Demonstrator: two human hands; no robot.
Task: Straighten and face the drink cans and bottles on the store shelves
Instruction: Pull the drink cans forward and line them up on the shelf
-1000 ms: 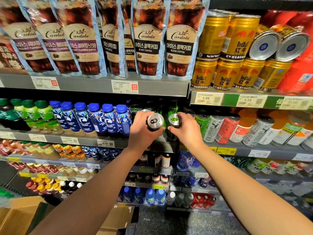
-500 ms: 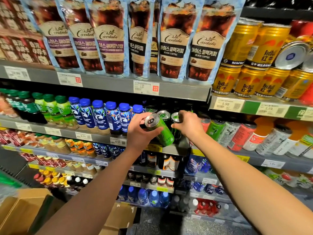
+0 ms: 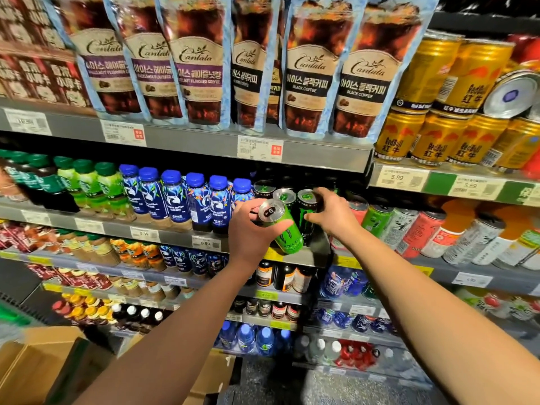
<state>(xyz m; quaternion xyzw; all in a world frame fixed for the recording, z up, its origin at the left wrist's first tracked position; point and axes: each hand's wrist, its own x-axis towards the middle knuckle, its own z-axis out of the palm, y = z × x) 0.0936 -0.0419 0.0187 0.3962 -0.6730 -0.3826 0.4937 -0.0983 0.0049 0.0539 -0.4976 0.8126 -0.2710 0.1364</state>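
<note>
Gripping a green can (image 3: 285,229) round its upper body, the left hand (image 3: 248,229) holds it tilted, silver top toward the camera and base angled down to the right, just over the shelf edge (image 3: 175,233). The fingers and thumb wrap the can near its rim. The right hand (image 3: 330,214) reaches in beside it, with the thumb and fingers curled on a black can (image 3: 306,211) that stands upright on the shelf; its green-tabbed top shows just left of the fingers. Two more black cans with green tabs stand just behind and to the left, one (image 3: 285,195) touching the tilted can's top in this view, another (image 3: 264,187) further back.

Left of this group, a row of blue-capped bottles (image 3: 172,200) stands upright on the same shelf, labels facing out, and further left are green-capped bottles (image 3: 87,185), blurred. To the right of the right hand stand slim cans (image 3: 403,223) in green, white and red, all leaning in the wide-angle view.

On the shelf above, coffee pouches (image 3: 309,71) stand in a row, with stacked gold cans (image 3: 432,138) to their right; one gold can (image 3: 514,92) lies on its side, its end toward the camera. Price tags (image 3: 258,147) run along the shelf fronts. Cardboard boxes (image 3: 38,366) sit at lower left on the floor.
</note>
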